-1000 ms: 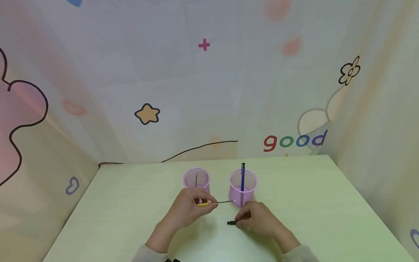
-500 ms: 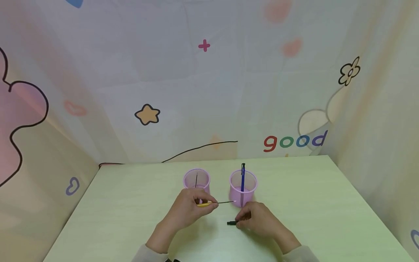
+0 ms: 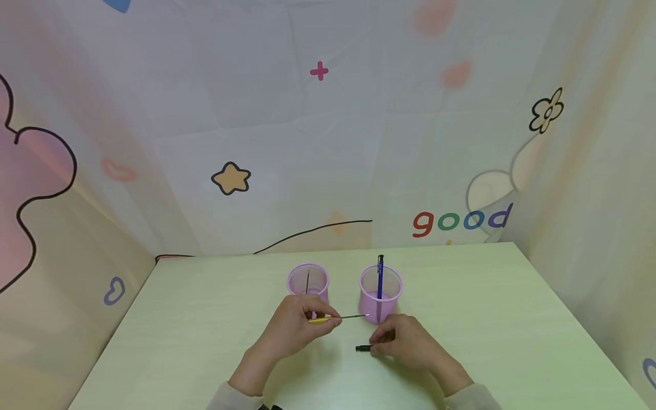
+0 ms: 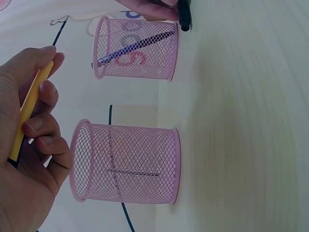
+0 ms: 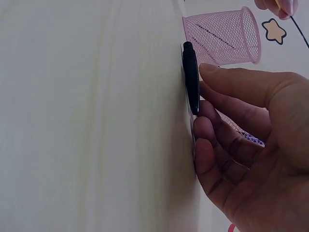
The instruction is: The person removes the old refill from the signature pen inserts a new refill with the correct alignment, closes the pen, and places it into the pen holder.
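Observation:
My left hand (image 3: 302,324) pinches a yellow pen barrel (image 4: 31,106) with a dark end. A thin dark rod like a refill (image 3: 352,316) sticks out of the barrel to the right, its pale tip in front of the right pink mesh pen holder (image 3: 378,310). Low over the table, my right hand (image 3: 405,341) holds a short black pen piece (image 5: 191,79) at its fingertips; the piece has a narrowed, ridged end pointing left. A blue pen (image 3: 380,279) stands in the right holder. Behind my left hand is another pink mesh pen holder (image 3: 319,279) with a thin dark stick (image 3: 307,282).
Both holders stand on a pale green table (image 3: 487,324), toward its back edge. A patterned cloth (image 3: 328,142) with a star and the word "good" hangs behind and on both sides.
Almost nothing differs. My right hand shifts very slightly; the left hand and both holders keep their places.

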A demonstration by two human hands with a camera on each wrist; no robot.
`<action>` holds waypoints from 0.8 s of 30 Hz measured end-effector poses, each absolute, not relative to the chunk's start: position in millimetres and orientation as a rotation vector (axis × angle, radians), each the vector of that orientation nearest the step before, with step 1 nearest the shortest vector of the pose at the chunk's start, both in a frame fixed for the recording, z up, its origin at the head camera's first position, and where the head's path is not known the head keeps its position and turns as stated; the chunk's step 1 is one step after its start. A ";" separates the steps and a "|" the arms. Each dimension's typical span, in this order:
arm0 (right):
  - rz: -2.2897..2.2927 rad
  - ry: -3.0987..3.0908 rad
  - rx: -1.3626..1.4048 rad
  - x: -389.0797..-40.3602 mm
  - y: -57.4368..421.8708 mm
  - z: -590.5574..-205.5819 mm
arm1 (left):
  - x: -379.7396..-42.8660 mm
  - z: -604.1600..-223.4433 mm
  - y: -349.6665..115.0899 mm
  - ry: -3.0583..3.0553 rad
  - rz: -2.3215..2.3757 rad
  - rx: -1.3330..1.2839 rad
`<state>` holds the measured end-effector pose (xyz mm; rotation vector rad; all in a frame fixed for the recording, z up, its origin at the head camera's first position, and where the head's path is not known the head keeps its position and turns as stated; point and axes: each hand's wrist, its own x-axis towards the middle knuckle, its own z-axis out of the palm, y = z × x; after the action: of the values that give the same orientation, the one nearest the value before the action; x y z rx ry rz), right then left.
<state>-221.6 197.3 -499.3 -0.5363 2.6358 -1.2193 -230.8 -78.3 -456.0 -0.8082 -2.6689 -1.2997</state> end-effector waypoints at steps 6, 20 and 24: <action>-1.246 2.614 -0.523 -221.9 199.8 -499.2 | -230.8 -455.7 -78.0 -2.679 -1.305 -0.801; -1.276 2.628 -0.497 -222.2 202.6 -495.2 | -230.8 -455.3 -78.8 -2.701 -1.326 -0.801; -1.274 2.645 -0.490 -221.4 202.7 -490.8 | -230.2 -455.6 -79.2 -2.707 -1.335 -0.796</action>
<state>-221.4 202.7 -490.8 -0.4896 2.6455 -1.2743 -230.2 -79.2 -455.6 -0.7960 -2.7072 -1.3349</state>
